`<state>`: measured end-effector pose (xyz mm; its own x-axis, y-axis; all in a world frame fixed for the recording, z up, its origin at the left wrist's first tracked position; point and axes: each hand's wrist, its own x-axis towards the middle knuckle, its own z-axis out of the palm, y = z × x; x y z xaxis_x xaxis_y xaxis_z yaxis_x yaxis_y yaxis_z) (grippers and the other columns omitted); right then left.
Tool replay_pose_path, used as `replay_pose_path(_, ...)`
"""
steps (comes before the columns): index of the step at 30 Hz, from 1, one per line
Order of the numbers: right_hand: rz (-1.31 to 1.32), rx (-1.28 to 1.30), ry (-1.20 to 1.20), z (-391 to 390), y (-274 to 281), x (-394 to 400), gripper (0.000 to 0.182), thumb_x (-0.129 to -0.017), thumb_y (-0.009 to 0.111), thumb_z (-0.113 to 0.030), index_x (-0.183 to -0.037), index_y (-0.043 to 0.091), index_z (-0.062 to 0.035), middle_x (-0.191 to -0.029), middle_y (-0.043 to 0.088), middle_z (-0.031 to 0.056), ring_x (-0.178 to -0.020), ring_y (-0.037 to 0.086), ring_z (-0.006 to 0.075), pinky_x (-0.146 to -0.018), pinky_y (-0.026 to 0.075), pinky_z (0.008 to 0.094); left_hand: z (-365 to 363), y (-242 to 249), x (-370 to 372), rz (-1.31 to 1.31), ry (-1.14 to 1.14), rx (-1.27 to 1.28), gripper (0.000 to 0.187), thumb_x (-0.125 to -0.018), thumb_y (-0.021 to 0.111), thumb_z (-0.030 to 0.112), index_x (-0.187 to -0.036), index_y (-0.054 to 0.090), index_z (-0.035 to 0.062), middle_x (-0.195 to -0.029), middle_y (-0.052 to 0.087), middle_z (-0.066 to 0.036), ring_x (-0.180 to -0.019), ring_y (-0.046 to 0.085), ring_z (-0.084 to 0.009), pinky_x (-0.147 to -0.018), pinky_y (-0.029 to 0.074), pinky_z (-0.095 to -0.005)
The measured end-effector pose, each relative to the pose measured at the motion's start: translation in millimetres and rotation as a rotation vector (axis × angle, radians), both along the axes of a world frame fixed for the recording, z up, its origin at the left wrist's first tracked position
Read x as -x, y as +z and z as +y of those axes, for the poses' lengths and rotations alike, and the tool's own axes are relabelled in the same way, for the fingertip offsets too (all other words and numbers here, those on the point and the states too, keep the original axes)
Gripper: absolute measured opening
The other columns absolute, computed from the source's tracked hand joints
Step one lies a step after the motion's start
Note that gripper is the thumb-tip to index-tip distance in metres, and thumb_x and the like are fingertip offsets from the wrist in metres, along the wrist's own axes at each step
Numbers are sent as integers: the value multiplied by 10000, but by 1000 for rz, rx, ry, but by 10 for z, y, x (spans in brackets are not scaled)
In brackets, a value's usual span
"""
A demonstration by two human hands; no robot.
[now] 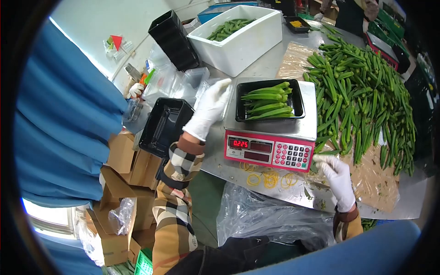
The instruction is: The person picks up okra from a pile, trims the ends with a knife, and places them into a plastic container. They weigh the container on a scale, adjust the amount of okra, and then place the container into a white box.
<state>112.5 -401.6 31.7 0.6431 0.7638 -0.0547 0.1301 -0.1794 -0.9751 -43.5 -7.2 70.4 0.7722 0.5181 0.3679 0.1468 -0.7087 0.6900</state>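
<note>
My left hand (208, 109), in a white glove, reaches beside the scale's left edge with its fingers stretched out. Clear plastic containers (176, 85) lie behind and beside it; whether the fingertips touch one is not plain. My right hand (337, 178), also gloved, is at the scale's lower right corner, its fingers pointing left and a little bent, with nothing clearly held. Between the hands stands a red digital scale (270, 150) reading 0.225. On its metal plate rests a black tray (271, 119) with several okra pods (268, 98) laid in a row.
A large okra heap (362, 91) covers the right of the metal table. Yellow rubber bands (270, 179) lie before the scale. A white foam box (256, 43) of okra stands behind, with stacked black trays (173, 41) beside it. Another black tray (185, 112) is at left. A co-worker (350, 17) stands opposite.
</note>
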Motion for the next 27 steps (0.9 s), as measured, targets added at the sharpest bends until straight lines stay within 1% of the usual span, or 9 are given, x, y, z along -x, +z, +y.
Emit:
replay_pose_path(4, -137, -43, 24, 599, 323, -199, 257, -921, 605, -52, -1158, 686, 4, -999, 673, 53, -849, 592, 107, -780, 474, 229, -239, -282, -233, -47, -33, -109, 397, -903, 617, 70, -1294, 584, 10, -1278, 620, -170, -1206, 581, -291, -1045, 441, -358)
replay_pose_path(6, -419, -105, 44, 937, 375, -338, 275, -909, 619, -58, -1174, 689, -31, -965, 651, 53, -832, 594, 120, -748, 464, 223, -350, -415, -343, -83, -68, -308, 406, -883, 632, 77, -1282, 591, 11, -1256, 614, -192, -1192, 573, -334, -1033, 450, -388)
replay_pose_path(7, -500, -106, 37, 1101, 544, -308, 273, -891, 630, -66, -1155, 699, -57, -927, 637, 79, -849, 612, 185, -745, 472, 270, -454, -445, -364, -98, -56, -372, 416, -869, 648, 131, -1274, 602, 49, -1212, 611, -209, -1167, 551, -389, -1027, 435, -447)
replay_pose_path(10, -950, -333, -36, 1671, 309, -538, 273, -859, 659, -86, -1127, 711, -72, -954, 661, 85, -880, 612, 246, -774, 465, 341, -668, -466, -407, -137, 58, -430, 405, -859, 663, 110, -1258, 623, 56, -1215, 609, -201, -1118, 577, -385, -987, 464, -430)
replay_pose_path(13, -1162, -198, 20, 1937, 271, -632, 252, -809, 716, -126, -1058, 751, -129, -926, 706, 63, -928, 620, 265, -829, 436, 385, -766, -436, -368, -148, 34, -392, 304, -839, 673, 94, -1142, 683, 85, -1119, 656, -125, -1020, 621, -324, -895, 503, -413)
replay_pose_path(19, -954, -137, -8, 2155, 193, -827, 256, -809, 742, -131, -1062, 740, -91, -877, 710, 119, -837, 683, 291, -791, 530, 342, -661, -531, -335, -290, -47, -291, 254, -796, 694, -21, -1032, 703, 74, -1028, 700, -85, -957, 663, -251, -854, 522, -353)
replay_pose_path(22, -582, -143, -73, 2227, 118, -879, 230, -838, 718, -107, -1066, 733, -79, -876, 707, 135, -869, 685, 300, -839, 526, 348, -646, -584, -318, -296, 1, 23, 264, -807, 685, -49, -1053, 694, 46, -1031, 702, -87, -964, 672, -200, -873, 527, -311)
replay_pose_path(23, -549, -105, -39, 2181, 121, -910, 218, -866, 682, -89, -1078, 725, -69, -952, 703, 152, -904, 684, 291, -851, 523, 346, -633, -602, -308, -295, 0, 171, 287, -812, 687, -58, -1088, 682, 23, -1055, 703, -94, -969, 675, -161, -883, 530, -283)
replay_pose_path(27, -675, -83, -82, 2118, 196, -873, 209, -881, 646, -65, -1074, 725, -57, -1037, 686, 154, -946, 674, 291, -852, 516, 343, -607, -509, -311, -241, -34, 72, 335, -807, 716, -32, -1133, 666, 27, -1063, 710, -90, -956, 687, -154, -879, 537, -285)
